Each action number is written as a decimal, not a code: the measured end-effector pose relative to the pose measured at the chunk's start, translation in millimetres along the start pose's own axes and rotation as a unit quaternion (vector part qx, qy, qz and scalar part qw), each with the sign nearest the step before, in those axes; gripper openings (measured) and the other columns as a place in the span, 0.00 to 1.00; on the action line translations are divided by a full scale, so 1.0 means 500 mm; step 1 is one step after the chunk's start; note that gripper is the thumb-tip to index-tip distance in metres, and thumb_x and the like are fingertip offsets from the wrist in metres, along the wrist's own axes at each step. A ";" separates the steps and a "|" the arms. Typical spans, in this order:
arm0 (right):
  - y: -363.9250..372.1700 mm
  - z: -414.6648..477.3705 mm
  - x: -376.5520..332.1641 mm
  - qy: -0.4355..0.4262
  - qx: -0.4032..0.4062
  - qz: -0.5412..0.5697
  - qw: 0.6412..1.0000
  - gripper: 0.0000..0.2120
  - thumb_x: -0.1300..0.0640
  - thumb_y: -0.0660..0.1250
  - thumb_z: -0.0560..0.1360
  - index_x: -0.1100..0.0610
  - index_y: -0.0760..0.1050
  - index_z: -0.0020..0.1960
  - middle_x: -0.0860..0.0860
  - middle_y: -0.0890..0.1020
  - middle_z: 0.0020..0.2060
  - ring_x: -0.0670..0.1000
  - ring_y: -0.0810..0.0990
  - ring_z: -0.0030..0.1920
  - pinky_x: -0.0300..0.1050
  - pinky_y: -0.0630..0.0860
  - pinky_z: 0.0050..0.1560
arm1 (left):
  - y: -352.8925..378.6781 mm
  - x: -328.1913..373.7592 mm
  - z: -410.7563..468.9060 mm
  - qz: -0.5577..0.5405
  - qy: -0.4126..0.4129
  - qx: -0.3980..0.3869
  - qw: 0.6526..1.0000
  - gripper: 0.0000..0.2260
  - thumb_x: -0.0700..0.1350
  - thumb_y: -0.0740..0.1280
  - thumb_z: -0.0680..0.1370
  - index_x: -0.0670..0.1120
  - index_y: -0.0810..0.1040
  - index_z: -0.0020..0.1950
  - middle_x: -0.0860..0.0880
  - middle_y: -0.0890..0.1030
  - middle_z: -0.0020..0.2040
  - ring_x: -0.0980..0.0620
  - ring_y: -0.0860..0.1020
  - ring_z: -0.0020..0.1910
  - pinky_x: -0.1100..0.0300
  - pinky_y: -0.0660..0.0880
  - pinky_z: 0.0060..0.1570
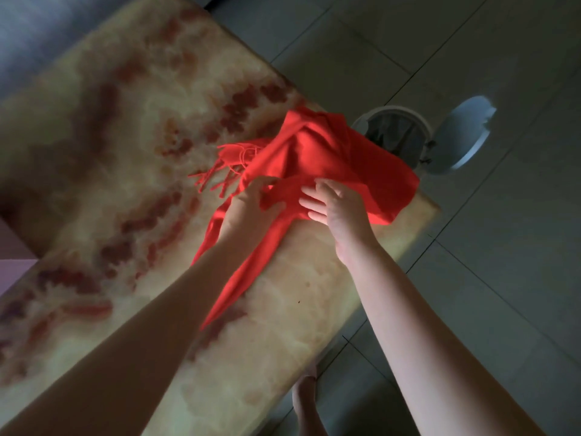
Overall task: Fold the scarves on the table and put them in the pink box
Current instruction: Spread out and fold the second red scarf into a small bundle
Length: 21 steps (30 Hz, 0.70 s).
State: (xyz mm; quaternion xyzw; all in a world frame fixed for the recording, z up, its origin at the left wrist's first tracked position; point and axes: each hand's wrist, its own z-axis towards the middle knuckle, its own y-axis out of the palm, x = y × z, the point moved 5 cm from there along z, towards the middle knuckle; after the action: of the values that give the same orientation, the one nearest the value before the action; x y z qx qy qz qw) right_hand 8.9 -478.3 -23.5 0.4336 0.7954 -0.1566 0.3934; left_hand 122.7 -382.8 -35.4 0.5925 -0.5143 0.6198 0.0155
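Bench: a cream top marbled with reddish-brown patches is being shown on the bench (110, 136); it is being crossed by both forearms from its near edge.

Scarf: a red scarf (317, 152) is being handled in a loose bunch on the bench, by the bench's far right corner; part of the bunch is being draped across the bench's right edge; a long narrow tail is being trailed over the benchtop toward the bench's near edge; the fringe (217, 171) is being spread on the benchtop on the side toward the bench's middle.

Left hand: the left hand (254, 202) is being held over the bench's right half, at the near rim of the bunch; a fold of the red cloth is being pinched between its thumb and curled fingers.

Right hand: the right hand (338, 204) is being held just beside the left, closer to the bench's right edge; its fingers (309, 199) are being laid straight and spread on the cloth; nothing is being gripped by it.

Pink box: the pink box (14, 262) is being cut off by the frame at the bench's left side; whether it is being carried by the bench cannot be told.

Bin: a white bin (393, 133) with a dark liner is being seen on the floor (471, 278) just past the bench's right edge; its round lid (465, 133) is being held open on the side away from the bench.

Foot: a bare foot (303, 394) is being seen on the floor at the bench's near right edge.
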 end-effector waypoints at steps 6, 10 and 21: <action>-0.023 -0.016 0.062 -0.040 0.005 -0.110 0.993 0.15 0.67 0.57 0.78 0.59 0.74 0.62 0.55 0.81 0.55 0.50 0.82 0.47 0.41 0.76 0.52 | -0.046 -0.007 0.046 -0.011 -0.019 0.066 0.998 0.07 0.40 0.67 0.76 0.40 0.81 0.52 0.44 0.82 0.47 0.53 0.75 0.44 0.71 0.66 0.39; -0.037 -0.036 0.101 -0.021 0.034 -0.104 0.994 0.14 0.68 0.60 0.76 0.60 0.76 0.58 0.56 0.82 0.53 0.49 0.82 0.45 0.37 0.76 0.48 | -0.106 -0.007 0.086 -0.018 -0.072 0.144 0.987 0.12 0.40 0.61 0.79 0.37 0.77 0.58 0.38 0.80 0.55 0.44 0.77 0.54 0.61 0.67 0.48; -0.023 0.038 0.089 -0.049 0.167 -0.008 0.985 0.24 0.64 0.65 0.75 0.58 0.66 0.70 0.55 0.74 0.64 0.44 0.77 0.52 0.51 0.73 0.64 | -0.196 -0.122 0.132 -0.007 -0.251 0.199 0.947 0.16 0.42 0.59 0.79 0.39 0.71 0.66 0.40 0.75 0.64 0.44 0.73 0.63 0.58 0.67 0.57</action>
State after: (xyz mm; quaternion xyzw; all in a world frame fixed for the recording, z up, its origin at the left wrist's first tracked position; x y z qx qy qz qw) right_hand -5.3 -470.8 -70.6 0.4787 0.7415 -0.3116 0.3522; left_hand 249.9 -344.1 -35.7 0.7234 -0.3639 0.5406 -0.2280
